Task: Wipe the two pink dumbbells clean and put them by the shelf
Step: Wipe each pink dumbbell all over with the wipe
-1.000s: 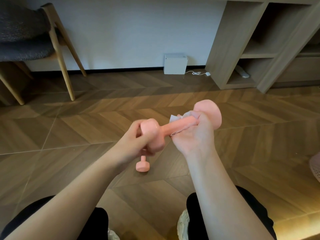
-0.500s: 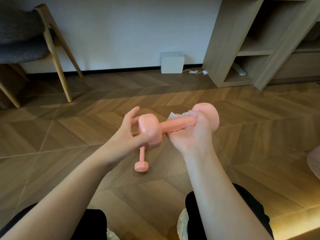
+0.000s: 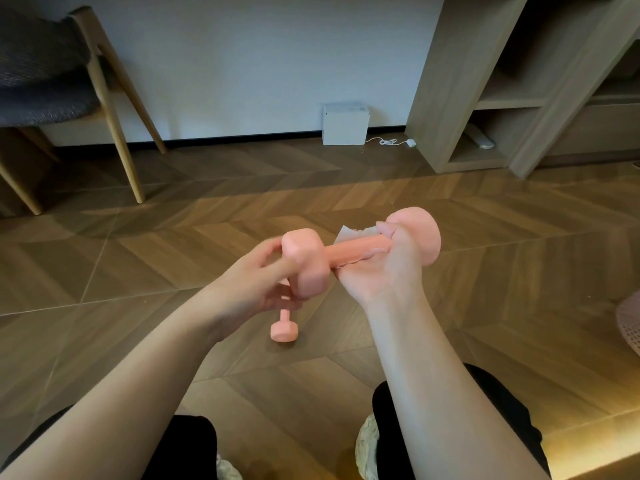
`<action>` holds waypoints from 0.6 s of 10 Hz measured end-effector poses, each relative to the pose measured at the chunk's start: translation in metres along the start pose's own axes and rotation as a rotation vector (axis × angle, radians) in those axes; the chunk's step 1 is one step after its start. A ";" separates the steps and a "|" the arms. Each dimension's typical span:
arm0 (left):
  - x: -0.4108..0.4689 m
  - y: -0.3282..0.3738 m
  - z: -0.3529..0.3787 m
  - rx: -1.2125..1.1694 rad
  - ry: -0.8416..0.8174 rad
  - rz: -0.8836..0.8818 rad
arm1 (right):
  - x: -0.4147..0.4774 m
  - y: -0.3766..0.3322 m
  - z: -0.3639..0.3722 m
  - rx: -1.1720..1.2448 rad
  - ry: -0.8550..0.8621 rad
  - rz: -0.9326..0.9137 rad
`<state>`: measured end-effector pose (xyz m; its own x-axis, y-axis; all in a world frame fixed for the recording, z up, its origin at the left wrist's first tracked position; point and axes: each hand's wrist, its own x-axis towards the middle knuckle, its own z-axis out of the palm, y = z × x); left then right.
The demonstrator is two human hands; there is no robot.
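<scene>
The handle of the held dumbbell (image 3: pixel 349 251) is gripped by the right hand (image 3: pixel 381 271), whose fingers are curled tightly round it just beside the far, rounded head. A white wipe (image 3: pixel 349 233) is pressed between that palm and the handle, and its crumpled edge is seen sticking out above the fingers. The near head of the same dumbbell is cupped by the left hand (image 3: pixel 256 285): the thumb is laid across its near face and the fingers are curved round behind and beneath it, though this hand is blurred and the finer contact cannot be made out. The dumbbell is held level in the air, roughly crosswise, above the wooden floor (image 3: pixel 173 258). The second dumbbell (image 3: pixel 284 329) is left lying on the floor directly under the left hand, with one head in view and the rest hidden by the fingers. Both are well apart from the shelf unit (image 3: pixel 436 81), which is set against the wall at the upper right. A white box (image 3: pixel 344 125) with a thin cable (image 3: pixel 389 142) is placed by the wall just beside the unit, and a wooden-legged chair (image 3: pixel 104 81) is seen at the upper left.
</scene>
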<state>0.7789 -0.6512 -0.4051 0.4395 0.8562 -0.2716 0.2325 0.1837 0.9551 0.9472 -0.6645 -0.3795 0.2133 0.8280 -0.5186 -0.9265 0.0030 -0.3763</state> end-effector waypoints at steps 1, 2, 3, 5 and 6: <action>-0.002 0.001 -0.001 0.143 0.035 0.110 | -0.002 -0.001 0.001 0.002 -0.004 0.003; 0.000 0.005 0.000 -0.111 -0.066 -0.136 | 0.000 -0.001 -0.002 0.023 0.000 0.013; -0.009 0.006 -0.004 -0.274 -0.136 -0.205 | 0.002 0.001 -0.002 -0.001 -0.002 0.032; 0.002 -0.002 -0.003 0.037 0.031 0.113 | 0.005 0.002 -0.003 -0.011 -0.007 0.029; 0.004 0.004 -0.001 -0.146 -0.059 -0.111 | 0.003 0.002 -0.003 -0.021 0.001 0.027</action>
<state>0.7805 -0.6460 -0.4023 0.4694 0.7977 -0.3787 0.1562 0.3472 0.9247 0.9464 -0.6637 -0.3839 0.1888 0.8271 -0.5294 -0.9253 -0.0308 -0.3781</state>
